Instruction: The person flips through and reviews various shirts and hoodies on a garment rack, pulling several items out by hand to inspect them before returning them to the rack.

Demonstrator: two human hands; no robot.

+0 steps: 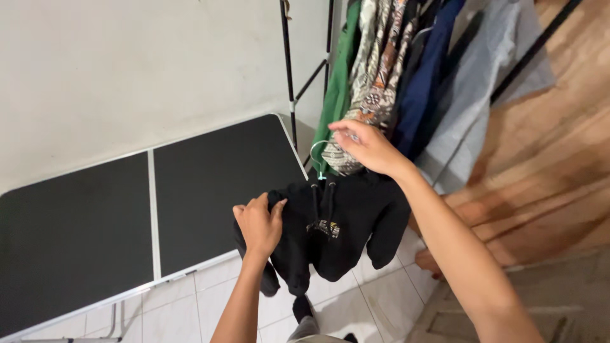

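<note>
A black hoodie [330,228] hangs on a hanger [316,159], its length running downward, neck up and sleeves drooping toward the tiled floor [381,305]. The left hand [259,223] is closed on the hoodie's shoulder. The right hand [365,147], fingers curled, is at the hanger above the hoodie. A dark folding table [127,209] stands left of the hoodie; a rack of clothes [394,70] hangs above it.

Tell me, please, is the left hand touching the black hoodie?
Touching: the head view shows the left hand gripping the shoulder of the black hoodie, fingers curled into the fabric.
</note>
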